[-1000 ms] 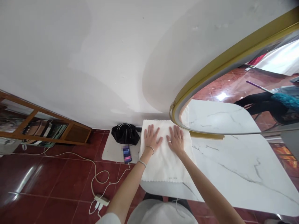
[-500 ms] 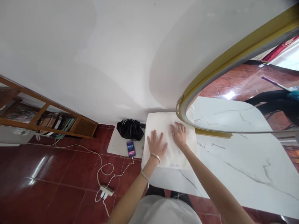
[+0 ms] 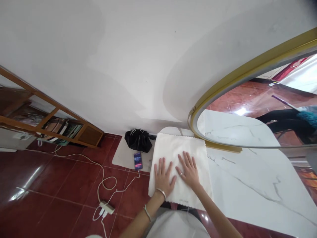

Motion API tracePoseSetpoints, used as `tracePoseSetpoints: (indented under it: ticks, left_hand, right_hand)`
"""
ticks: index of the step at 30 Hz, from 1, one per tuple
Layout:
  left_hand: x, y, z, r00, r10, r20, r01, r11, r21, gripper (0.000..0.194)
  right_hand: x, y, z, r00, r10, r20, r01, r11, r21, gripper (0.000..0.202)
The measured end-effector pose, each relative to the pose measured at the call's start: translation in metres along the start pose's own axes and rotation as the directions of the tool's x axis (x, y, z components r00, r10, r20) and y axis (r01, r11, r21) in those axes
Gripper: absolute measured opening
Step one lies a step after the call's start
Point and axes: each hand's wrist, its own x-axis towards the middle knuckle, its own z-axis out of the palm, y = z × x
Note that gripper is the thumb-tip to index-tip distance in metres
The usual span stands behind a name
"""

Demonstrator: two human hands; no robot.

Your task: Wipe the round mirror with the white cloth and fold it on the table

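A white cloth (image 3: 179, 148) with scalloped edges lies flat on the white marble-patterned table (image 3: 247, 185), its near edge reaching past the table's front edge. My left hand (image 3: 163, 178) rests palm down on the cloth's left part, fingers spread, a bangle at the wrist. To its right my right hand (image 3: 188, 170), with a ring on one finger, also lies flat on the cloth with fingers apart. The two hands do not touch each other.
A gold-framed mirror (image 3: 213, 92) stands on the table against the wall. Left of the table are a black bag (image 3: 138, 140), a phone (image 3: 137, 161) on a charging cable, a power strip (image 3: 107, 207) on the red tiles, and a wooden shelf (image 3: 89, 134).
Both hands and the cloth have moved toward my body. A strip of table now shows behind the cloth, and its near edge has passed the table's front edge. The view has shifted slightly.
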Motion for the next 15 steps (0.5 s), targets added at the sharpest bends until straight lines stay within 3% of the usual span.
tracePoseSetpoints:
  ticks: [5,9,12,15]
  left_hand:
    - [0.056,-0.003,0.006,1.0,-0.02,-0.025,0.019,0.999,-0.035,0.068]
    - [0.105,-0.004,0.011,0.999,-0.023,-0.028,0.022,0.998,-0.057,0.065]
    - [0.124,-0.003,0.014,0.999,-0.03,-0.037,0.027,0.998,-0.063,0.063]
    - [0.124,-0.002,0.013,0.999,-0.028,-0.043,0.026,0.998,-0.061,0.06]
  right_hand:
    - [0.06,0.031,0.01,0.995,-0.074,-0.069,0.075,0.997,0.019,0.055]
    - [0.1,0.045,0.014,0.996,-0.008,-0.091,0.012,0.999,0.046,0.049]
    - [0.105,0.041,0.016,0.993,0.082,-0.09,-0.078,0.996,0.043,0.043]
    - [0.084,0.025,0.015,0.983,0.151,-0.104,-0.147,0.988,0.038,0.042]
